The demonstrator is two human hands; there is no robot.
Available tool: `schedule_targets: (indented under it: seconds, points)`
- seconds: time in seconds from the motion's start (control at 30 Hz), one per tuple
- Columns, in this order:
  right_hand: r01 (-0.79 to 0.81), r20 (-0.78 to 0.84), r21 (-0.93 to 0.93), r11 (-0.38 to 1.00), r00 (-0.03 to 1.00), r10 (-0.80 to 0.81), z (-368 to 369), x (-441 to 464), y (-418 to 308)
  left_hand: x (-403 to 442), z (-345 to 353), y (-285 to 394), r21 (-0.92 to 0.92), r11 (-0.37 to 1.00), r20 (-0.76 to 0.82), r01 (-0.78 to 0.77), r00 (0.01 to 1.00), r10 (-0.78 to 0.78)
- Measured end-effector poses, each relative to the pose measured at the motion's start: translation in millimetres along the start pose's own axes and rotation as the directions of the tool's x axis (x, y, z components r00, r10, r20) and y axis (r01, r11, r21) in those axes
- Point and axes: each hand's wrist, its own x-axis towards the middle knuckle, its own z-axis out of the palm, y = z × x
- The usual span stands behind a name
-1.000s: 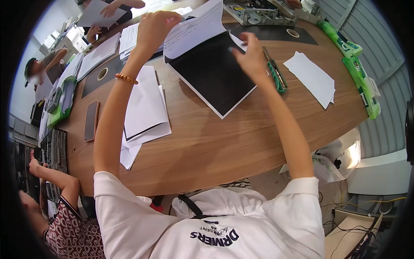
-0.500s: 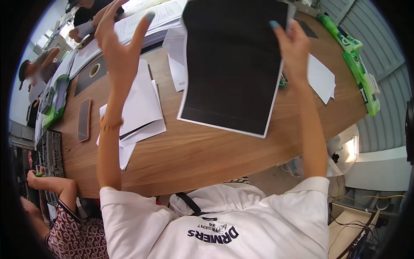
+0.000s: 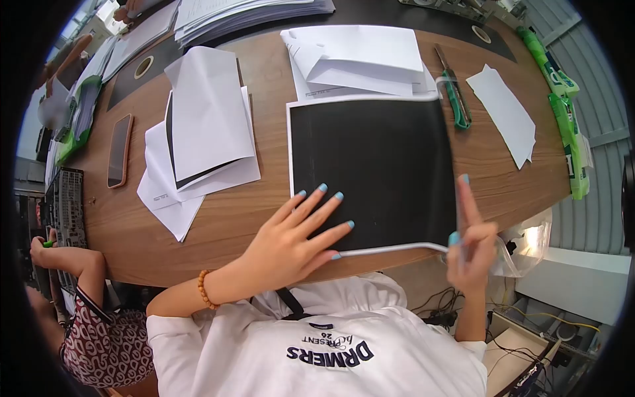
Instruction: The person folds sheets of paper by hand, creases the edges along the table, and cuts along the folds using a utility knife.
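A large black sheet of paper [image 3: 377, 165] with a white border lies on the table in front of me. My left hand [image 3: 291, 238] rests on its lower left part, fingers spread and nothing held. At the sheet's right edge, which curls up, is my right hand [image 3: 473, 248]; its thumb and bent fingers grip that edge while the forefinger stretches forward along it. Just beyond the sheet's far edge lie folded white papers [image 3: 370, 56]. Right of those papers is a green-handled tool [image 3: 456, 99] with a long thin tip.
Loose papers [image 3: 215, 119] lie left, near a phone [image 3: 120, 151]. A white paper piece [image 3: 506, 112] and green packages [image 3: 565, 126] line the right side. Paper stacks [image 3: 251, 13] and tape rolls [image 3: 143, 67] sit farther back. Another person's arm [image 3: 79, 264] is at lower left.
The black sheet has come down from the air onto the table. My left hand has moved from the upper left onto the sheet; my right hand has come nearer, staying at the right edge.
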Motion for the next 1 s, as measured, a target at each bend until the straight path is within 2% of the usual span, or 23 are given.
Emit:
schedule_targets:
  seconds: [0.03, 0.1, 0.17, 0.23, 0.27, 0.33, 0.5, 0.57, 0.6, 0.63, 0.67, 0.7, 0.73, 0.8, 0.87, 1.0]
  points:
    - [0.357, 0.135, 0.091, 0.93, 0.921, -0.367, 3, 0, 0, -2, 0, 5, -0.008, 1.0, -0.002, -0.028, 1.0, 0.028]
    - [0.44, 0.423, -0.053, 0.896, 0.823, -0.379, 8, -1, -11, -2, 7, 17, -0.039, 0.998, -0.013, -0.047, 0.999, 0.046]
    - [0.448, 0.57, -0.176, 0.877, 0.773, -0.28, 23, -4, -26, -4, 17, 26, -0.001, 0.997, -0.071, -0.071, 0.995, 0.071]
    - [0.588, 0.524, -0.168, 0.792, 0.733, -0.433, 37, -7, -20, -3, 20, 32, -0.032, 0.998, -0.093, -0.048, 0.995, 0.045]
    - [0.586, 0.529, -0.168, 0.793, 0.732, -0.429, 40, -8, -25, -2, 19, 32, -0.071, 0.996, -0.071, -0.054, 0.996, 0.049]
    - [0.601, 0.588, -0.044, 0.798, 0.661, -0.466, 43, -8, -34, -2, 18, 31, -0.131, 0.989, -0.064, -0.062, 0.996, 0.054]
    - [0.651, 0.57, -0.024, 0.759, 0.633, -0.525, 63, -12, -39, -8, 25, 25, -0.291, 0.956, -0.091, -0.043, 0.996, 0.017]
    - [0.64, 0.553, -0.025, 0.768, 0.649, -0.523, 68, -9, -40, -11, 24, 23, -0.501, 0.863, -0.108, 0.07, 0.984, -0.142]
    - [0.64, 0.555, -0.022, 0.768, 0.647, -0.524, 70, -8, -40, -15, 19, 25, -0.569, 0.804, -0.058, 0.173, 0.967, -0.25]
    - [0.626, 0.536, -0.024, 0.78, 0.666, -0.518, 72, -7, -41, -15, 12, 24, -0.571, 0.802, -0.057, 0.177, 0.966, -0.253]
    - [0.61, 0.517, -0.026, 0.792, 0.686, -0.512, 73, -6, -41, -14, 4, 23, -0.325, 0.915, -0.201, 0.238, 0.928, -0.313]
    - [0.608, 0.519, -0.025, 0.793, 0.686, -0.51, 72, -6, -42, -14, 0, 21, -0.063, 0.945, -0.353, 0.322, 0.878, -0.323]
    - [0.572, 0.532, -0.001, 0.82, 0.695, -0.484, 71, -6, -42, -21, 1, 19, 0.018, 0.925, -0.3, 0.38, 0.885, -0.357]
    - [0.531, 0.553, 0.027, 0.847, 0.698, -0.456, 72, -7, -42, -26, 5, 17, -0.01, 0.93, -0.251, 0.368, 0.899, -0.359]
    - [0.62, 0.467, 0.026, 0.784, 0.686, -0.558, 80, -8, -43, -29, 5, 15, -0.059, 0.936, -0.188, 0.347, 0.917, -0.352]
    - [0.647, 0.398, 0.047, 0.761, 0.686, -0.609, 93, -11, -51, -30, -7, 11, -0.103, 0.932, -0.163, 0.348, 0.918, -0.361]
